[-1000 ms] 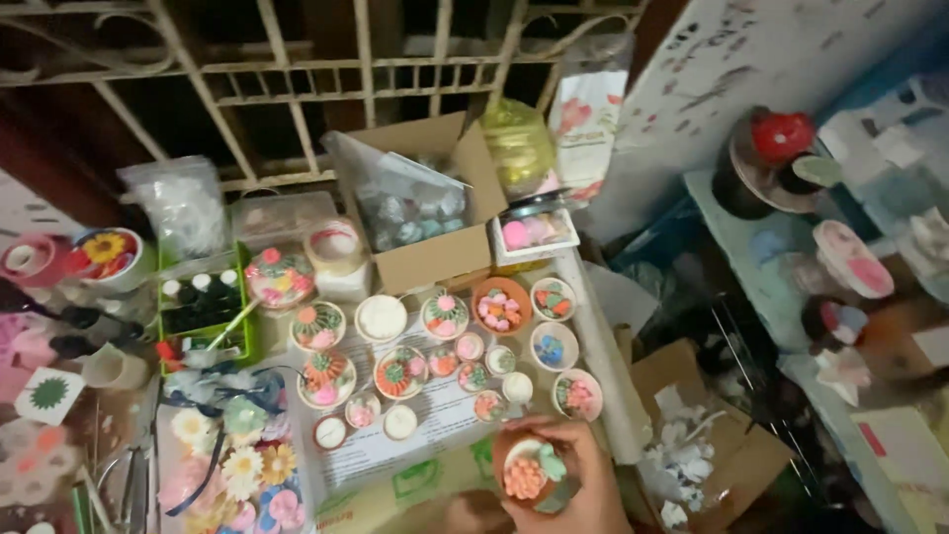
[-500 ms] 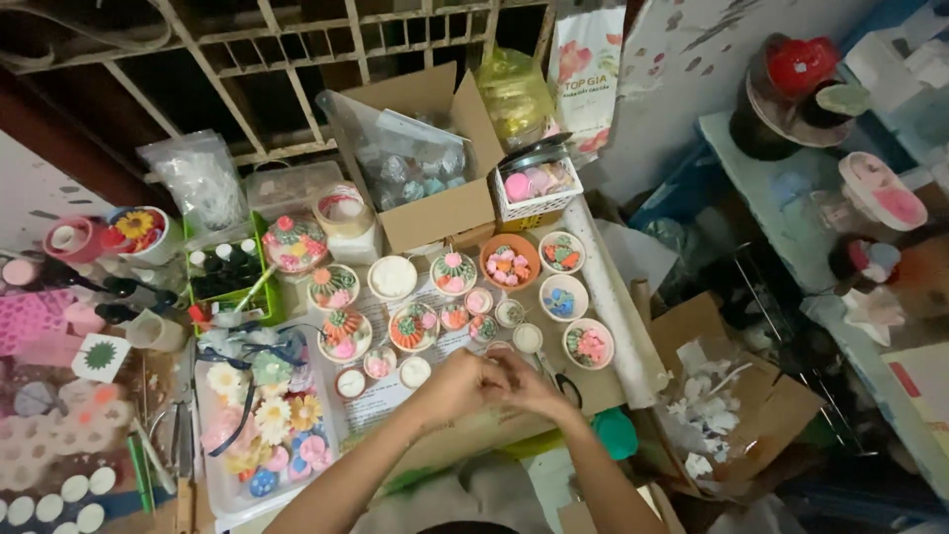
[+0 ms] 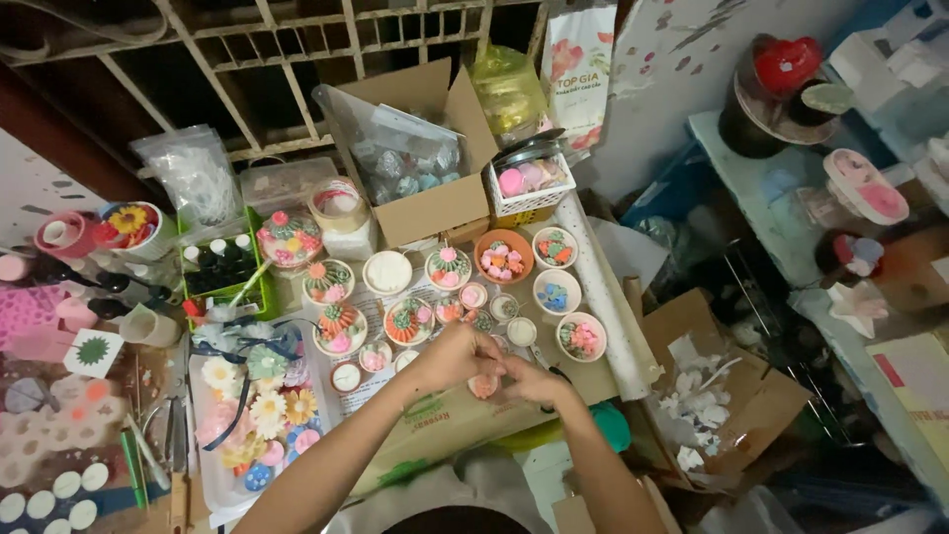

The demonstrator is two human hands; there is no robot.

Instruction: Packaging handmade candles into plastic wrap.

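Observation:
My left hand and my right hand meet low over a work surface crowded with small round bowls of coloured clay flowers. Between the fingertips of both hands sits a small pink flower piece. Just beyond the hands lie tiny round cups and a bowl with an orange and green cactus-like piece. Both forearms reach in from the bottom edge of the view. How tightly each hand grips the pink piece is hard to make out.
An open cardboard box with bagged pieces stands at the back. A tray of flowers lies at the left, a white roll at the right, and a second cardboard box with white bits beyond it. Metal grating runs along the back.
Earlier one hand held a round flower-topped piece low in view; the view then shifted and both hands came together over the small cups, now pinching a small pink piece.

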